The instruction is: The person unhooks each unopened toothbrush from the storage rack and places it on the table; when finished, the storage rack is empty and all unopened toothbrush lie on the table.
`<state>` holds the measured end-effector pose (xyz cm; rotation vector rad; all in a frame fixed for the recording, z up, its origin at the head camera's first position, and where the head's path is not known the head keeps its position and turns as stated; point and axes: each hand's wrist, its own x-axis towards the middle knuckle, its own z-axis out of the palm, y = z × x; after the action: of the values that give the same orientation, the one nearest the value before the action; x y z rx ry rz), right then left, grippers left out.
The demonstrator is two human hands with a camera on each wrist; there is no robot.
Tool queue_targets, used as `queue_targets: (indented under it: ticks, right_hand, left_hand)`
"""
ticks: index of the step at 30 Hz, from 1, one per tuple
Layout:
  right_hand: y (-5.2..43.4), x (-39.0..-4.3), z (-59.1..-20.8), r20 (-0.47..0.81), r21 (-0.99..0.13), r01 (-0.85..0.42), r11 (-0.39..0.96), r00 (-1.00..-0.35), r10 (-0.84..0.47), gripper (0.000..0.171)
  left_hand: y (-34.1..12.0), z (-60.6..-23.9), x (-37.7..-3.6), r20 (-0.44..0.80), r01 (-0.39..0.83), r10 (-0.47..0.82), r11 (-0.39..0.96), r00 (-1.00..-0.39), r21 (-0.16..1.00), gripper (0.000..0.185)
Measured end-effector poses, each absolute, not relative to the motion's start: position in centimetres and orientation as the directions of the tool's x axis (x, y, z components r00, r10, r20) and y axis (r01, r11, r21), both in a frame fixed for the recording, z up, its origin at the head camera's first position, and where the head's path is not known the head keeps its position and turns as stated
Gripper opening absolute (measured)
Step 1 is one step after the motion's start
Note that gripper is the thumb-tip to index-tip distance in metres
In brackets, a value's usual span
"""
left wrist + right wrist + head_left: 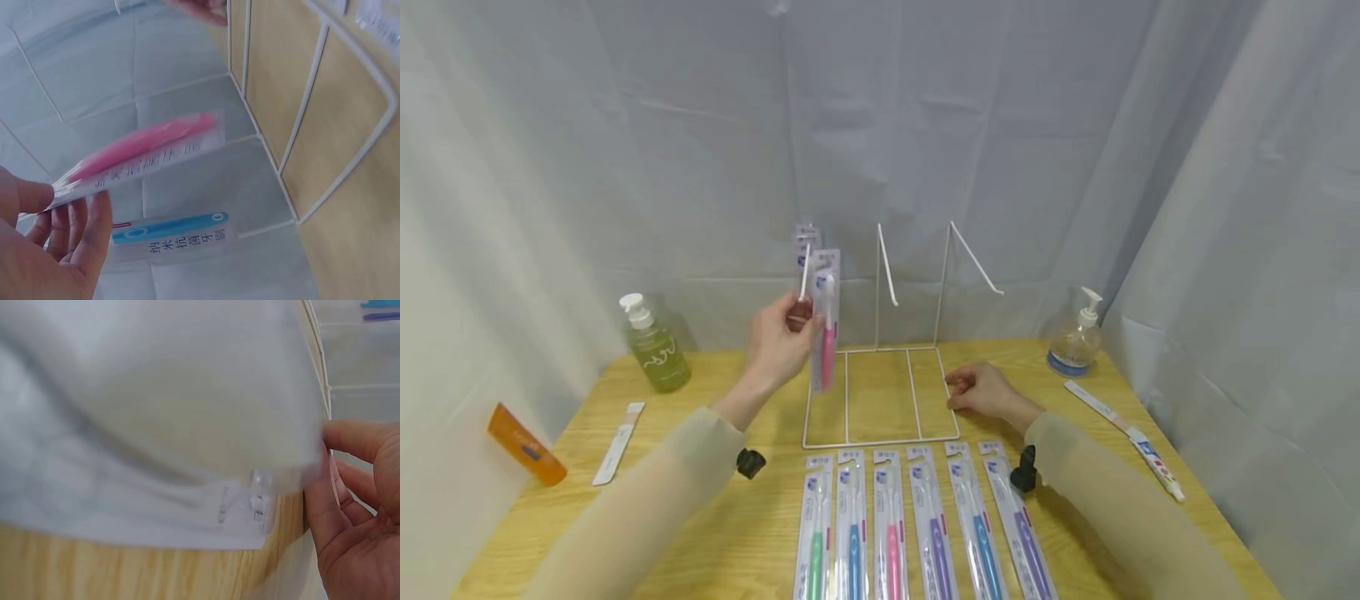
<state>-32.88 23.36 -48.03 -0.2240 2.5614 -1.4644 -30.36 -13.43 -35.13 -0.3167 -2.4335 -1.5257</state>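
My left hand [797, 323] pinches a packaged pink toothbrush [826, 333] by its upper part, holding it upright at the left hook of a white wire rack [880, 437]. Another pack [807, 242] hangs on that hook behind it. The left wrist view shows my left hand [75, 203] with the pink toothbrush pack [147, 155], and a blue toothbrush pack [172, 234] beyond it. My right hand [958, 390] lies on the table with loosely curled fingers touching the right wire of the rack's base. In the right wrist view the right hand [340, 481] sits beside the rack wire [317, 350].
Several packaged toothbrushes [891, 533] lie in a row along the front of the wooden table [715, 533]. A green pump bottle [653, 346], an orange tube [526, 444] and a white strip [618, 442] are at the left. A clear pump bottle [1077, 337] and a toothpaste tube [1131, 437] are at the right. Grey curtain surrounds the table.
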Motion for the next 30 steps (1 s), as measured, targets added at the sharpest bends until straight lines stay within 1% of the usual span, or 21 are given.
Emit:
queue_targets:
  ticks: [2,7,11,14,19,25,30]
  right_hand:
    - [23.2,-32.9,-48.1,-0.087,-0.866,-0.033,0.499,-0.972,-0.216,0.051]
    - [22.9,-32.9,-48.2,-0.088,-0.861,-0.038,0.508,-0.971,-0.221,0.051]
    - [22.9,-32.9,-48.1,-0.089,-0.855,-0.038,0.517,-0.972,-0.219,0.051]
    - [23.0,-33.0,-48.0,-0.081,-0.85,-0.048,0.525,-0.972,-0.221,0.051]
    - [23.2,-33.2,-48.1,-0.071,-0.846,-0.063,0.529,-0.971,-0.23,0.051]
    - [23.4,-33.4,-48.2,-0.075,-0.842,-0.059,0.535,-0.971,-0.226,0.05]
    - [23.4,-33.3,-48.2,-0.083,-0.849,-0.048,0.526,-0.971,-0.224,0.051]
  left_hand:
    - [-13.9,-35.5,-29.1,0.289,0.297,0.082,0.403,-0.954,0.866,0.029]
    - [-15.9,-37.0,-25.2,0.154,0.196,0.143,0.354,-0.978,0.914,0.037]
    - [-18.2,-38.9,-22.2,0.041,0.095,0.173,0.315,-0.984,0.944,0.042]
    - [-19.9,-40.2,-20.3,-0.062,-0.005,0.192,0.283,-0.979,0.959,0.047]
    - [-22.0,-42.4,-17.9,-0.186,-0.109,0.221,0.32,-0.957,0.941,0.055]
    - [-22.7,-44.8,-15.9,-0.255,-0.14,0.269,0.383,-0.929,0.913,0.058]
    - [-22.5,-46.2,-15.4,-0.302,-0.169,0.295,0.403,-0.906,0.899,0.056]
